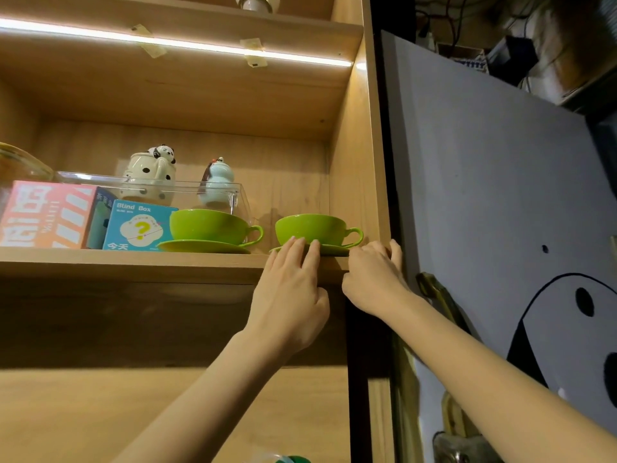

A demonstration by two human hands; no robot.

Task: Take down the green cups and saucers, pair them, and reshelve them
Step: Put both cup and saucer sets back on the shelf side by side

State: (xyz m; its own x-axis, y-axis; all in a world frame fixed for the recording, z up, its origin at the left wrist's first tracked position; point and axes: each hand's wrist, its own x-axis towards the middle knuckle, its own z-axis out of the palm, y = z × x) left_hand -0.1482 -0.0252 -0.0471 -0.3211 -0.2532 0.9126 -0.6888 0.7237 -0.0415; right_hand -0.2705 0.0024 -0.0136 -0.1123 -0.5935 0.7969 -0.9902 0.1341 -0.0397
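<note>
Two hands (329,285) at right green saucer (329,250)

Left hand (289,289): bare, no glove, no ring visible. Slim fingers (287,253), nails short and unpainted. Wrist below hand bare, no watch, no band. Left forearm (213,392) bare down to frame edge, no sleeve in view.

Right hand (374,279): bare likewise, no ring, no glove. Knuckles rounded; nails not visible. Wrist bare. Right forearm (494,375) long, slender, uncovered to frame edge, no sleeve showing.
</note>
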